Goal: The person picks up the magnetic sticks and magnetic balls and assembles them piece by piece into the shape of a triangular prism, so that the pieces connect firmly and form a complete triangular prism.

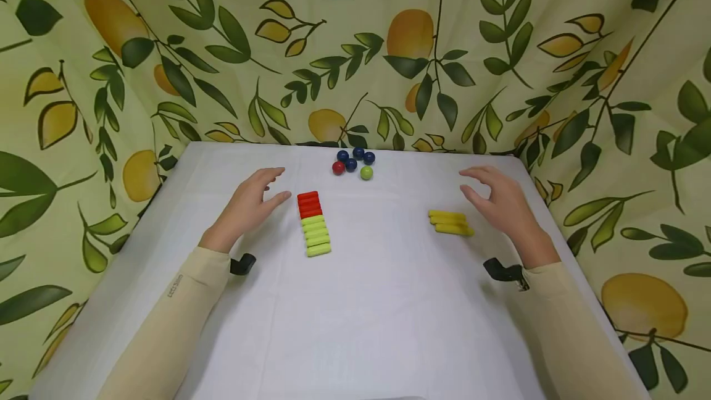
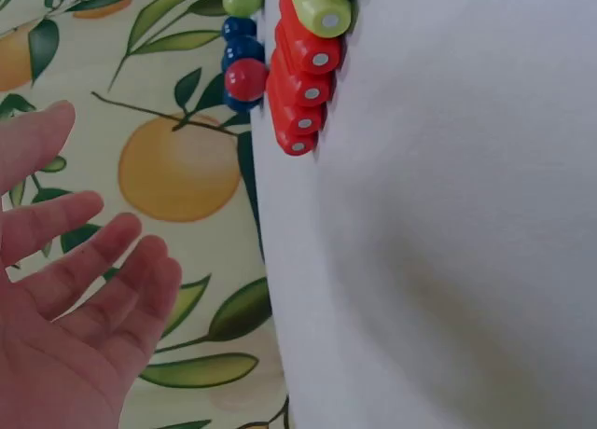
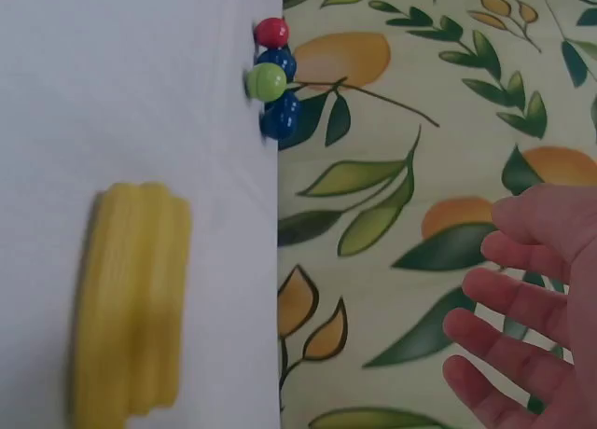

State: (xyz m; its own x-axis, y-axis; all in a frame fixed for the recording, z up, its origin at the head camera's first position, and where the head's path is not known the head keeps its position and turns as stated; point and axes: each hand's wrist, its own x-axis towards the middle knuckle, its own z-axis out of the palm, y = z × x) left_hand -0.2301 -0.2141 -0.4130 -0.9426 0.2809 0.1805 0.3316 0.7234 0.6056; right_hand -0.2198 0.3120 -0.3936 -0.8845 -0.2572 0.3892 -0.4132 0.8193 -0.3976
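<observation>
My left hand point(image 1: 244, 202) hovers over the left of the table, fingers spread and holding nothing. Just right of it lies a row of magnetic rods: red rods point(image 1: 309, 205) at the far end, lime green rods point(image 1: 316, 236) at the near end. Grey dots mark the tips of the red rods in the left wrist view point(image 2: 306, 93). On the other side, my right hand point(image 1: 502, 205) is also empty, fingers loosely bent, beside three yellow rods point(image 1: 450, 223). These lie side by side, ridged along their length in the right wrist view.
At the table's far edge sits a cluster of balls: several dark blue balls point(image 1: 351, 165), one red ball point(image 1: 338, 168) and one green ball point(image 1: 366, 172). A white cloth covers the table point(image 1: 366, 313). A leaf-and-fruit patterned curtain point(image 1: 355, 79) hangs round the back and sides.
</observation>
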